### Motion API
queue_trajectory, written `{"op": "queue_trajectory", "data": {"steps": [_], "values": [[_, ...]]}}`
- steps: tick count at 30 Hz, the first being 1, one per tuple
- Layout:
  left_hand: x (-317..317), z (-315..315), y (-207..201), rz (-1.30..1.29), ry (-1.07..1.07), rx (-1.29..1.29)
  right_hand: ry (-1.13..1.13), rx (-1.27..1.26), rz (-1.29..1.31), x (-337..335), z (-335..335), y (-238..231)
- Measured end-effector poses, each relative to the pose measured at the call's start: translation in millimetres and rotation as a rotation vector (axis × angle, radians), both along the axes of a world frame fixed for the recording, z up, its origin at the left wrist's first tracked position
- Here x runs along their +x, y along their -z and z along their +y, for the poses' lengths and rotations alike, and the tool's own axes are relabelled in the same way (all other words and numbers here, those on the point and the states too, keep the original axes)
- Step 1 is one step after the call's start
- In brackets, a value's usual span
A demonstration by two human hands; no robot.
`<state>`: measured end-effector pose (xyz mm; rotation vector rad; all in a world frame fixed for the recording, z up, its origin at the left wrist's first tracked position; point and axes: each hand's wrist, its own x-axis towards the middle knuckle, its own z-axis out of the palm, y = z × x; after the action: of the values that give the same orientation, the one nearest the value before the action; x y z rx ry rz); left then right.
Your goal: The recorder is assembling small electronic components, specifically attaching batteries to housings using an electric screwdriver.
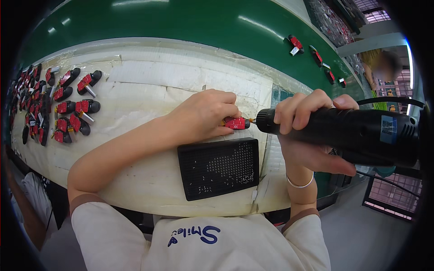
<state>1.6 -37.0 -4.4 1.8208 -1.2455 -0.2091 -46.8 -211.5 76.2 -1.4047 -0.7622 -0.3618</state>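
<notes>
Driving a screw into a red part (pixel 235 123)
Left hand (pixel 205 115) pinches it; right hand (pixel 312 135) clamps black driver (pixel 361 133) above perforated black tray (pixel 219 168).

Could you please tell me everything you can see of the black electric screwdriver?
The electric screwdriver is a thick black barrel, plastic by its look, with a blue label near its rear and a cable trailing off. It lies roughly level, tip pointing left. The right hand grips it. Its bit meets the small red and black part pinched in the left hand.
</notes>
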Motion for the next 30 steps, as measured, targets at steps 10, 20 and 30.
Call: {"op": "queue_trajectory", "data": {"steps": [10,20,30], "values": [[-2,-2,4,-0.05,-0.024,-0.026,-0.007,0.043,0.006,3,4,10],[-2,-7,7,-0.1,-0.013,-0.074,-0.006,0.059,0.008,3,0,10],[-3,-1,4,-0.034,0.051,-0.137,0.005,0.122,0.103,-48,19,-1]]}}
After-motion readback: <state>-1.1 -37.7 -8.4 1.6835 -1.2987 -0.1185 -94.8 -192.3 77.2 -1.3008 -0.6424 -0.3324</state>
